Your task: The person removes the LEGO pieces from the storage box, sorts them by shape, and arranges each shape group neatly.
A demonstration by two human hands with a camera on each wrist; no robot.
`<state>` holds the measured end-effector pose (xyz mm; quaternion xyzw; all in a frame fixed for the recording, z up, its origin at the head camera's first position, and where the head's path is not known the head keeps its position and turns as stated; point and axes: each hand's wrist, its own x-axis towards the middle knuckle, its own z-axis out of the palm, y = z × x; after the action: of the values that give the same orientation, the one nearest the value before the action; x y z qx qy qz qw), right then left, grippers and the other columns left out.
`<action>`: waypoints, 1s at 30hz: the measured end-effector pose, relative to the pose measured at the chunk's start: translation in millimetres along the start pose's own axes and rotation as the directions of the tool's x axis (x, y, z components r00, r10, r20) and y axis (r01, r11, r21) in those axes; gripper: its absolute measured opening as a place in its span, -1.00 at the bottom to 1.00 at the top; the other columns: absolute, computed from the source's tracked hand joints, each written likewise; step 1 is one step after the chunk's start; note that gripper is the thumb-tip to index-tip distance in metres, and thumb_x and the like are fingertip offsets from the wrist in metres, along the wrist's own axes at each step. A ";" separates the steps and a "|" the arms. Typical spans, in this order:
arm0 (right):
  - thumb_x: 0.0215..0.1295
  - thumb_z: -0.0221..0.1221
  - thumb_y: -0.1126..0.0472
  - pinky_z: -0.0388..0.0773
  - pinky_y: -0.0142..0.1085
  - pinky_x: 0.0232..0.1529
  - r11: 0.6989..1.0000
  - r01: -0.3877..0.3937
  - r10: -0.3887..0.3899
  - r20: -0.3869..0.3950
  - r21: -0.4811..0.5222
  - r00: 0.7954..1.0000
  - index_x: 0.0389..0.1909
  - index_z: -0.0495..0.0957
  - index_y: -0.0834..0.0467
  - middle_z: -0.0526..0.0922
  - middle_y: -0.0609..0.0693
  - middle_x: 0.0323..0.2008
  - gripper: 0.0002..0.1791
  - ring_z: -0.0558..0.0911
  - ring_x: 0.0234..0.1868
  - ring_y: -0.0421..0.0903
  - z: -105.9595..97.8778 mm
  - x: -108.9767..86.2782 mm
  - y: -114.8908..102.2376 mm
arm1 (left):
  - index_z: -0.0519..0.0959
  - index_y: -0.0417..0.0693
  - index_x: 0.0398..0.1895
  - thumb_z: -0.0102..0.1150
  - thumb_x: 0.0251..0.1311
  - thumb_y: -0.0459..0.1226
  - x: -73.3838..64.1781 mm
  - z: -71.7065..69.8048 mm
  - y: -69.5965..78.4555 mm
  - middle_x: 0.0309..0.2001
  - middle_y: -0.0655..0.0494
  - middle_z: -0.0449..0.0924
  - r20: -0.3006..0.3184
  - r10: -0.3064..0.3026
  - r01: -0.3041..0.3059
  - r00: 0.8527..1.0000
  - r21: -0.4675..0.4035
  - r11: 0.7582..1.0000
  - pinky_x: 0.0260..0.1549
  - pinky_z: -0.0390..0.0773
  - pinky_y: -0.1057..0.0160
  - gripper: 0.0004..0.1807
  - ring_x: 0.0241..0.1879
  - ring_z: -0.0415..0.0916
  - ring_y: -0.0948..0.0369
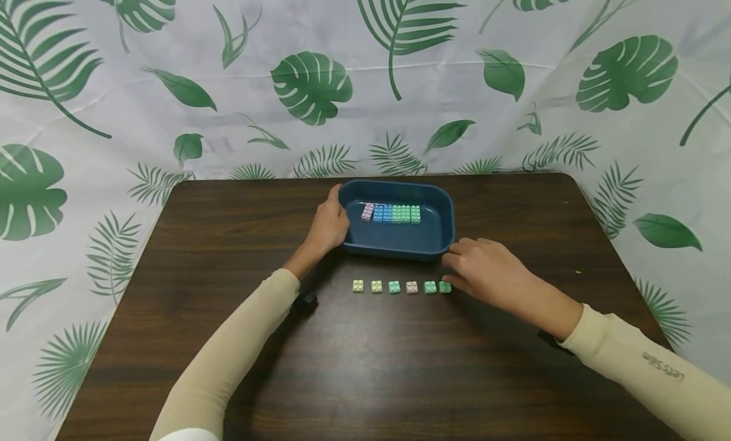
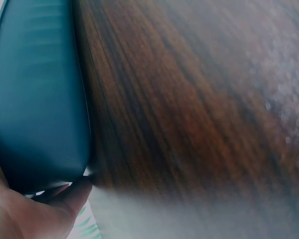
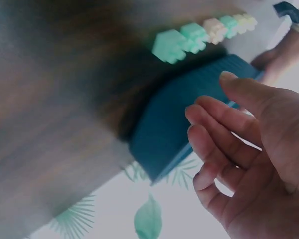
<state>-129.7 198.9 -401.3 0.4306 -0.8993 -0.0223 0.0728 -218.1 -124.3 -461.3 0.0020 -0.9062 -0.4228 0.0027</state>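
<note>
A dark blue plastic tray (image 1: 394, 243) sits at the far middle of the table. Inside it stands a row of toy bricks: a tilted pink brick (image 1: 367, 212), blue bricks (image 1: 382, 213) and green bricks (image 1: 406, 214). My left hand (image 1: 330, 224) grips the tray's left end; in the left wrist view its thumb and fingers (image 2: 74, 194) are around that end. By the tray's near right corner is my right hand (image 1: 485, 269), its fingers loosely bent and nothing in them. Close to its thumb lies the rightmost green brick (image 1: 445, 287) of a row of small square bricks.
That row runs along the table (image 1: 365, 365) in front of the tray, with yellow bricks (image 1: 358, 286) at its left, a pale pink brick (image 1: 412, 287) and other green ones. A leaf-patterned white cloth (image 1: 240, 124) hangs behind the table's far edge.
</note>
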 end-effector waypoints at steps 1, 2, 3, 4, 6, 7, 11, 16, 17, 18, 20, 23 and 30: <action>0.17 0.56 0.03 0.50 -0.25 -0.38 1.000 0.002 -0.002 -0.008 -0.002 1.000 -0.37 0.70 0.03 0.64 -0.10 -0.42 -0.76 0.60 -0.35 -0.12 -2.7 1.6 0.3 | 0.03 -0.12 0.70 -0.29 0.59 -0.37 0.4 0.1 0.3 -0.49 0.07 0.35 0.002 -0.001 0.001 1.000 0.001 1.000 -0.24 0.52 0.03 -0.35 -0.40 0.50 0.03; 0.18 0.56 0.04 0.51 -0.25 -0.38 1.000 0.005 -0.005 -0.017 -0.005 1.000 -0.37 0.71 0.04 0.64 -0.10 -0.43 -0.77 0.60 -0.36 -0.12 -5.3 3.4 0.5 | 0.02 -0.12 0.70 -0.29 0.59 -0.37 0.7 0.1 0.7 -0.49 0.07 0.35 0.005 -0.003 0.003 1.000 0.000 1.000 -0.29 0.51 0.04 -0.35 -0.44 0.48 0.05; 0.19 0.55 0.05 0.52 -0.25 -0.38 1.000 0.010 -0.011 -0.030 -0.009 1.000 -0.36 0.72 0.04 0.64 -0.09 -0.43 -0.78 0.60 -0.37 -0.11 -7.8 5.4 0.9 | 0.02 -0.12 0.70 -0.29 0.59 -0.37 1.1 0.0 1.1 -0.50 0.08 0.34 0.007 -0.003 0.003 1.000 0.001 1.000 -0.33 0.49 0.06 -0.35 -0.47 0.45 0.06; 0.20 0.54 0.05 0.54 -0.25 -0.37 1.000 0.014 -0.015 -0.043 -0.014 0.999 -0.35 0.72 0.05 0.65 -0.08 -0.42 -0.78 0.60 -0.37 -0.11 -10.0 7.8 1.4 | 0.02 -0.12 0.70 -0.29 0.59 -0.38 1.4 -0.1 1.6 -0.51 0.08 0.33 0.008 -0.002 0.002 1.000 -0.001 1.000 -0.36 0.47 0.06 -0.35 -0.49 0.43 0.07; 0.22 0.53 0.06 0.55 -0.24 -0.37 1.000 0.022 -0.024 -0.068 -0.016 0.997 -0.33 0.73 0.07 0.65 -0.06 -0.42 -0.79 0.60 -0.36 -0.09 -13.8 13.5 3.3 | 0.02 -0.12 0.70 -0.28 0.59 -0.38 2.5 -0.4 3.0 -0.49 0.08 0.33 0.008 -0.006 0.006 1.000 -0.001 1.000 -0.31 0.50 0.05 -0.35 -0.44 0.47 0.05; 0.23 0.53 0.06 0.57 -0.24 -0.36 0.999 0.028 -0.029 -0.083 -0.018 0.996 -0.31 0.74 0.08 0.67 -0.05 -0.40 -0.79 0.61 -0.35 -0.09 -15.2 16.5 4.5 | 0.02 -0.11 0.70 -0.27 0.60 -0.38 3.0 -0.5 3.5 -0.48 0.05 0.36 0.012 -0.009 0.009 1.000 0.000 1.000 -0.27 0.52 0.03 -0.35 -0.41 0.50 0.04; 0.26 0.51 0.04 0.65 -0.22 -0.31 0.999 0.047 -0.049 -0.118 -0.023 0.992 -0.23 0.77 0.13 0.72 -0.01 -0.33 -0.75 0.66 -0.29 -0.05 -19.0 29.2 11.3 | 0.03 -0.12 0.70 -0.26 0.59 -0.37 5.2 -0.3 4.4 -0.25 -0.11 0.60 0.016 -0.008 0.008 1.000 0.009 1.000 -0.05 0.55 -0.02 -0.35 -0.16 0.58 -0.02; 0.32 0.46 0.01 0.71 -0.17 -0.20 0.998 0.060 -0.060 -0.092 0.003 0.994 -0.09 0.77 0.17 0.74 0.04 -0.22 -0.67 0.66 -0.17 0.00 -15.0 49.2 22.4 | 0.02 -0.12 0.70 -0.27 0.58 -0.37 5.4 -2.1 3.4 -0.20 -0.22 0.65 0.018 -0.013 0.013 1.000 0.006 1.000 -0.17 0.54 -0.02 -0.34 -0.30 0.56 -0.04; 0.32 0.46 0.00 0.71 -0.16 -0.19 0.998 0.060 -0.059 -0.080 0.013 0.995 -0.07 0.77 0.16 0.75 0.04 -0.20 -0.67 0.66 -0.14 0.01 -13.4 53.9 24.9 | 0.03 -0.12 0.70 -0.27 0.58 -0.37 5.2 -2.6 3.2 -0.20 -0.22 0.65 0.012 -0.017 0.016 1.000 0.009 1.000 -0.18 0.54 0.00 -0.35 -0.31 0.56 -0.02; 0.33 0.45 0.00 0.71 -0.16 -0.19 0.998 0.057 -0.055 -0.066 0.023 0.996 -0.06 0.77 0.16 0.75 0.04 -0.18 -0.67 0.66 -0.13 0.01 -11.6 58.6 27.6 | 0.03 -0.11 0.70 -0.28 0.58 -0.37 4.6 -3.1 3.3 -0.23 -0.23 0.64 0.011 -0.025 0.025 1.000 0.008 1.000 -0.21 0.54 -0.01 -0.35 -0.34 0.55 -0.03; 0.33 0.45 0.00 0.72 -0.16 -0.20 0.998 0.044 -0.043 -0.041 0.033 0.998 -0.04 0.77 0.15 0.76 0.05 -0.15 -0.66 0.66 -0.10 0.02 -8.7 67.3 32.9 | 0.03 -0.11 0.70 -0.28 0.58 -0.37 3.9 -3.4 3.4 -0.19 -0.24 0.65 0.011 -0.035 0.035 0.999 0.014 0.999 -0.19 0.54 -0.01 -0.35 -0.30 0.55 -0.03; 0.33 0.45 0.01 0.72 -0.15 -0.24 0.999 0.007 -0.007 -0.003 0.040 1.000 0.00 0.77 0.16 0.77 0.07 -0.10 -0.63 0.66 -0.07 0.03 -3.9 78.4 40.3 | 0.02 -0.12 0.70 -0.28 0.58 -0.37 3.4 -2.3 4.2 0.01 -0.25 0.68 0.023 -0.033 0.033 0.999 0.016 0.999 -0.10 0.57 -0.03 -0.34 -0.16 0.59 -0.04; 0.35 0.44 -0.01 0.67 -0.16 -0.33 0.998 -0.060 0.055 0.128 0.036 0.990 0.00 0.76 0.16 0.73 0.07 -0.15 -0.63 0.65 -0.15 0.02 12.2 107.6 48.0 | -0.01 -0.11 0.71 -0.25 0.59 -0.36 1.8 -0.2 4.5 -0.07 -0.20 0.67 0.031 -0.044 0.044 0.999 0.014 0.999 -0.03 0.57 -0.06 -0.34 -0.11 0.61 -0.03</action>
<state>-235.1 145.1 -396.5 0.4036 -0.9144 -0.0297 0.0074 -219.9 -121.7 -457.7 0.0152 -0.9086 -0.4168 -0.0209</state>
